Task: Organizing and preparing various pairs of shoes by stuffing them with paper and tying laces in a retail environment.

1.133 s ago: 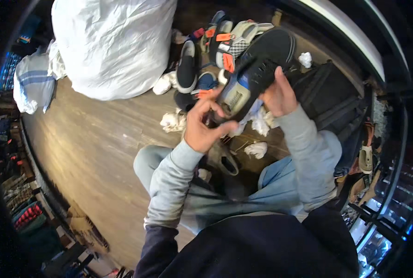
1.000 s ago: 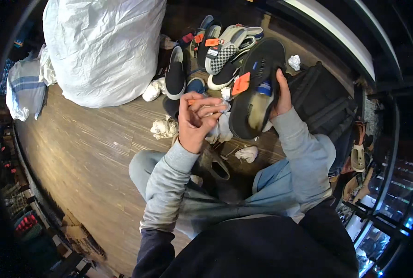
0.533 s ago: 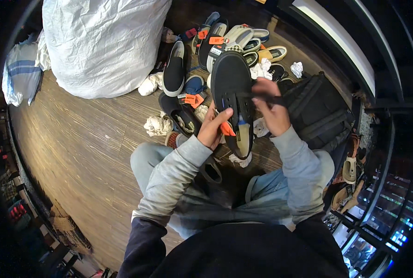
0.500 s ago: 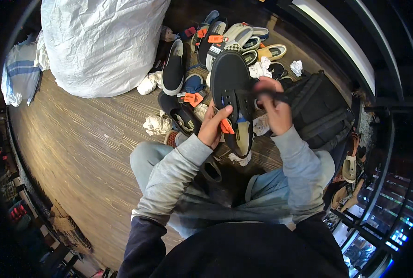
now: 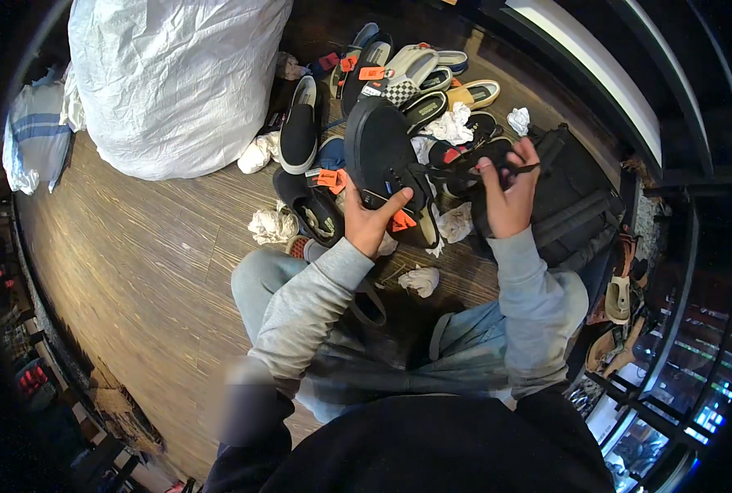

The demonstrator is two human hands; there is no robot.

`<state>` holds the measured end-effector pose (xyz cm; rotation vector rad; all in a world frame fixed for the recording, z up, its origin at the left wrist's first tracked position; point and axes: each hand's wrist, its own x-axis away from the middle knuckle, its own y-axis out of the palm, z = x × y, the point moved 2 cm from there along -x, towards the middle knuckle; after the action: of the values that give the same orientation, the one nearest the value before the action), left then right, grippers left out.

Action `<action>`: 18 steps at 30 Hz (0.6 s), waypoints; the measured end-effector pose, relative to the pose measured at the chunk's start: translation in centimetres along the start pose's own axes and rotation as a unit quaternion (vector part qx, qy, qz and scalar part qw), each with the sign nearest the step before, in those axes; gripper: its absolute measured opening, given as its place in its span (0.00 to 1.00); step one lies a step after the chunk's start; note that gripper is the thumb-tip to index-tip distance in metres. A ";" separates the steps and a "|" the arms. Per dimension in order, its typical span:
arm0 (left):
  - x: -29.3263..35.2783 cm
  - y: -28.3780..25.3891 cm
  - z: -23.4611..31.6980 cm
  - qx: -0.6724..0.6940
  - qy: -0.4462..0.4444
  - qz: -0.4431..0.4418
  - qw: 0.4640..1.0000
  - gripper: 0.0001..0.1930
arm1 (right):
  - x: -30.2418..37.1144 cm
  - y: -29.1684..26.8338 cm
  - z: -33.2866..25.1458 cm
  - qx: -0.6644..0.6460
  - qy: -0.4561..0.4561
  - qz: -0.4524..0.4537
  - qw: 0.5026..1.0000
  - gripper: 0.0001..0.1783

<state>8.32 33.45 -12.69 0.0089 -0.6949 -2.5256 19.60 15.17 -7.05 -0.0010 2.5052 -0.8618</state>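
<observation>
A black lace-up shoe [image 5: 376, 135] is tilted in front of me, its toe pointing away. My left hand [image 5: 369, 222] grips the shoe by its side, thumb across the upper near an orange tag [image 5: 402, 220]. To the right of the shoe, my right hand [image 5: 510, 201] is raised with thumb and fingers around a black shoelace [image 5: 529, 169]. The lace stretches from the shoe's eyelets toward that hand. Just left of the held shoe, another black shoe [image 5: 294, 187] lies on the floor, beside an orange tag [image 5: 331, 178].
A pile of slip-on shoes, including a checkered one [image 5: 402, 89] and a tan one [image 5: 488, 92], lies ahead. A big white sack [image 5: 177, 90] stands at the far left. On the right is a black backpack [image 5: 584, 205]. Crumpled paper [image 5: 419, 281] is scattered on the wooden floor [image 5: 144, 263].
The shoe in my left hand has shifted slightly left and tilted away. My right hand has moved right, away from the shoe, drawing the lace out with it.
</observation>
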 end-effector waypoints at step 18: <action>1.0 -1.9 -5.9 0.093 -0.306 0.047 0.946 0.35 | 0.2 0.9 -3.4 -0.065 0.026 -0.330 0.941 0.14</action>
<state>7.31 31.60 -18.59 -0.7516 -1.1350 -2.3547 18.03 17.78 -5.36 -0.9167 2.6288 -0.9391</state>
